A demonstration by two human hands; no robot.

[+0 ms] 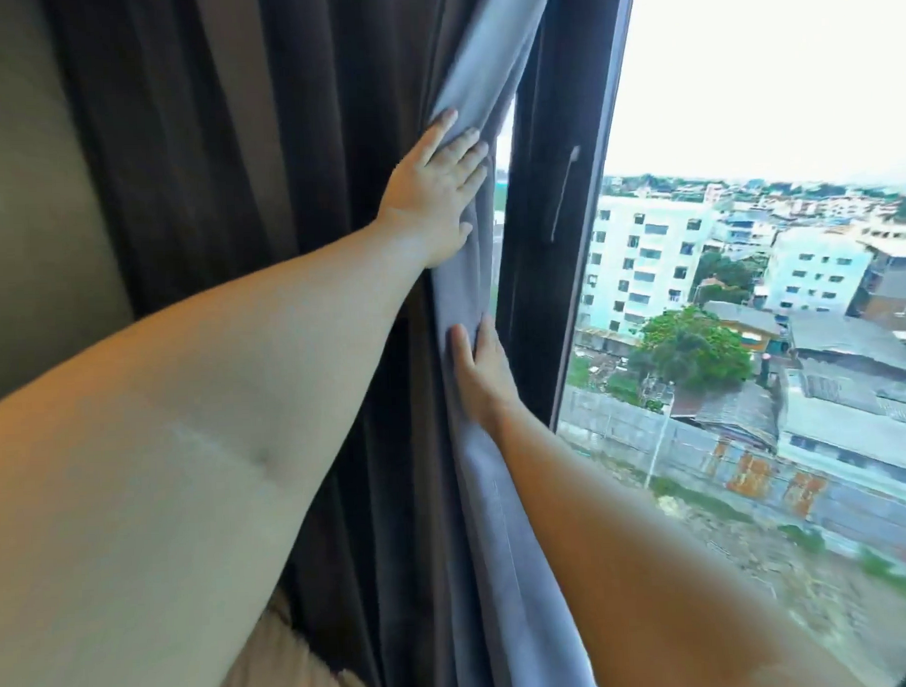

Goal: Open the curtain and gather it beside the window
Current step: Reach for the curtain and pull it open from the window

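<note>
The curtain (pixel 259 160) hangs in dark brown folds at the left of the window (pixel 778 291), bunched up, with its grey-lilac lining edge (pixel 470 301) turned toward me. My left hand (pixel 435 189) lies flat on that edge high up, fingers spread and pressing the fabric, the thumb tucked round the fold. Lower down, my right hand (pixel 480 373) rests against the same edge with straight fingers pointing up. Neither hand clearly encloses the cloth. Most of the glass is uncovered.
A dark window frame post (pixel 550 237) stands just right of the curtain edge, with a thin handle (pixel 564 195) on it. A plain wall (pixel 20 230) is at far left. Outside are white buildings, roofs and a tree.
</note>
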